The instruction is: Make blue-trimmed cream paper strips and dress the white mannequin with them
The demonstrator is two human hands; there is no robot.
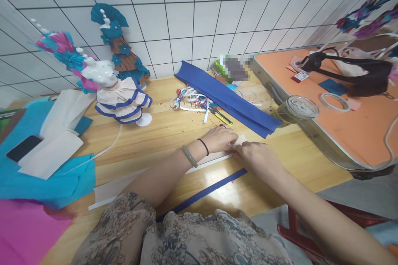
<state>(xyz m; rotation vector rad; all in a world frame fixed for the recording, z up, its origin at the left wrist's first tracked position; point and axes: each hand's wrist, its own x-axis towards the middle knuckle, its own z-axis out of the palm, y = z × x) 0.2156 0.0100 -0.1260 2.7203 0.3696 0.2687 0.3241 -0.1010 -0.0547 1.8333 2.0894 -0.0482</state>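
Observation:
A long pale pink paper strip [214, 158] with a white band along its near edge runs across the wooden table, partly hidden under my left forearm. At its right end, my left hand [220, 138] curls its fingers down onto the paper. My right hand [255, 155] pinches the same end, close beside the left; the fingertips are partly hidden. In front of the strip, nearer my body, lies a narrow dark blue strip [211, 189]. Beyond my hands is a wide folded blue paper piece [224, 98], with a yellow and black utility knife [223, 116] near it.
Paper scraps [192, 100] lie behind the knife. At left stand a white figure in a ruffled dress [121, 99] and a teal-brown ruffled figure [124, 49]. Turquoise paper [74, 178] and a phone [24, 148] lie left. A lidded jar [297, 109] stands right, by an orange table [351, 132].

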